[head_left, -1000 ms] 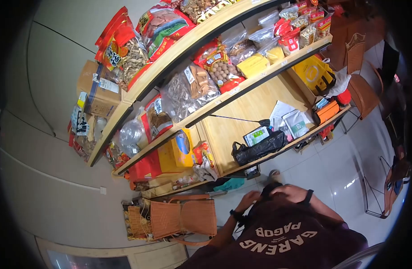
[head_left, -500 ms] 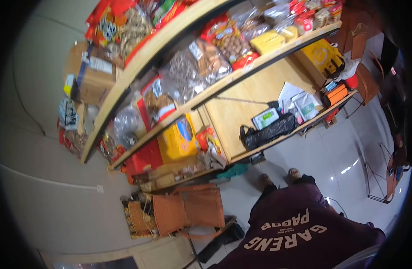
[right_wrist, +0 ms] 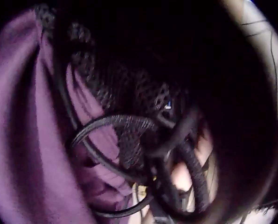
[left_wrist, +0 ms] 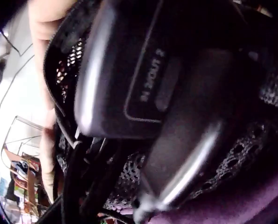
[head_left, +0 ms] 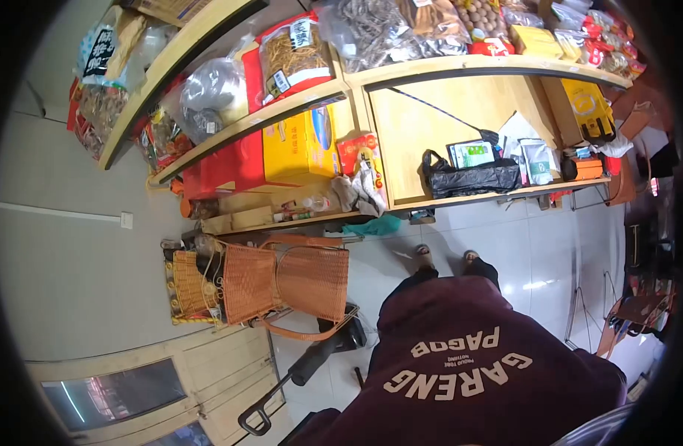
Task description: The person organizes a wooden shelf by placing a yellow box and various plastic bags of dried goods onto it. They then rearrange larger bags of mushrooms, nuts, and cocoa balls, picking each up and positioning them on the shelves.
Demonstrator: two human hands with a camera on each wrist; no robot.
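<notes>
In the head view both hands are hidden below the dark purple sweatshirt (head_left: 468,327). My left hand (left_wrist: 43,28) shows along the left of its wrist view, its fingers gripping the side of a black mesh pouch (left_wrist: 73,56). A glossy black boxy device (left_wrist: 118,84) with small grey lettering sits against the mesh, beside a second smooth black part (left_wrist: 185,140). Black cables (left_wrist: 73,177) hang below the device. The right wrist view is dark; a bit of my right hand (right_wrist: 181,176) shows behind looped black cords (right_wrist: 129,122), close to mesh and purple cloth.
Shelves (head_left: 445,202) with packaged dried foods curve across the front. A black plastic bag (head_left: 475,178) lies on the lowest board. Left of the person stands a wicker chair (head_left: 312,282), with a long black-handled object (head_left: 315,360) near it. Tiled floor (head_left: 505,230) surrounds the feet.
Both hands were visible at the waist around something black a second ago; now the torso hides them. The head view has turned left and the body stands more upright, feet showing.
</notes>
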